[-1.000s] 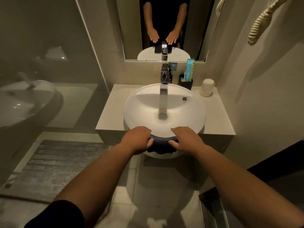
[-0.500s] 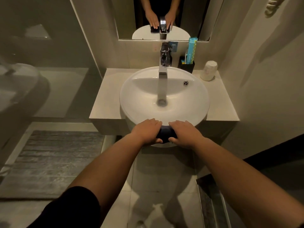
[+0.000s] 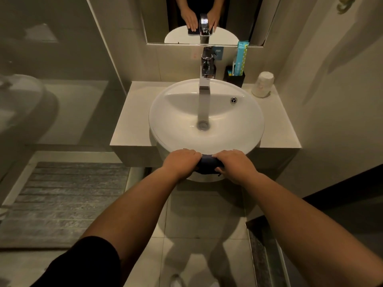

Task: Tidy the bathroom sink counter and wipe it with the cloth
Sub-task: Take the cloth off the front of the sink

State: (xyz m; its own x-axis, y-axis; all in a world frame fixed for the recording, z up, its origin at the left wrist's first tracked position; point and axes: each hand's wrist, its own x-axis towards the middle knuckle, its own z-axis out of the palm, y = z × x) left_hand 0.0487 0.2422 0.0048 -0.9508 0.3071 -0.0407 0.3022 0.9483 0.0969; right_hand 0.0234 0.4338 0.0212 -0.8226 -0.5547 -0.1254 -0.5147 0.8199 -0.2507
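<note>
A dark blue cloth (image 3: pixel 208 162) is bunched on the front rim of the round white sink (image 3: pixel 172 121). My left hand (image 3: pixel 181 163) presses on its left end and my right hand (image 3: pixel 234 164) on its right end, fingers curled over it. Most of the cloth is hidden under both hands. The sink sits in a pale stone counter (image 3: pixel 130 121). A chrome tap (image 3: pixel 205 73) stands at the back of the basin.
A black holder (image 3: pixel 235 78) with a teal box (image 3: pixel 241 56) stands at the counter's back right, next to an upturned white cup (image 3: pixel 262 84). A mirror (image 3: pixel 238 19) hangs above. A grey mat (image 3: pixel 62 199) lies on the floor at the left.
My two hands have moved closer together on the cloth, bunching it. The camera has tilted down, so the sink sits lower and nearer in view.
</note>
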